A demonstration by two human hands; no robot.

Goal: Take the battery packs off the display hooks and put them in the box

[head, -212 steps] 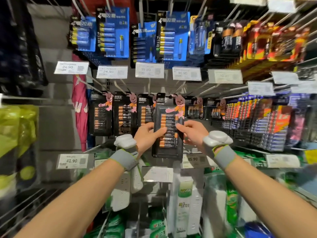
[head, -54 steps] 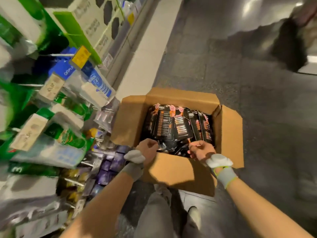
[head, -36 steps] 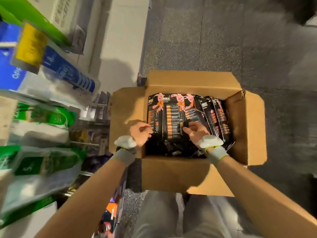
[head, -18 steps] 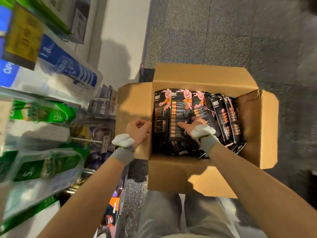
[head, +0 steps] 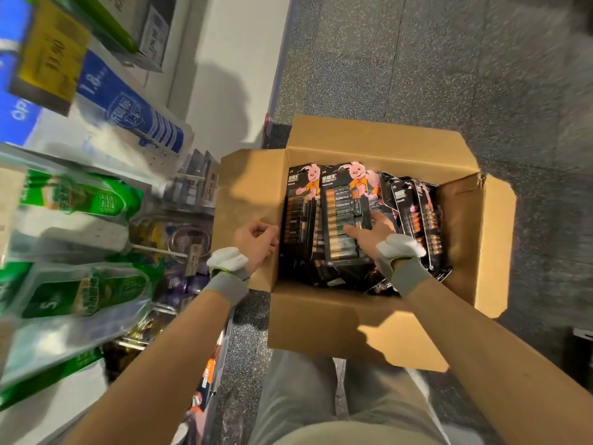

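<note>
Cardboard box crammed with Duracell battery packs. Right grip spread flat on the centre pack; left grip curled at its 9 o'clock wall, hold unclear.

Right hand flat on a battery pack in the box — left hand curled at its left flap.

Dark speckled floor, open cardboard box standing on it (flaps folded outward)
</note>
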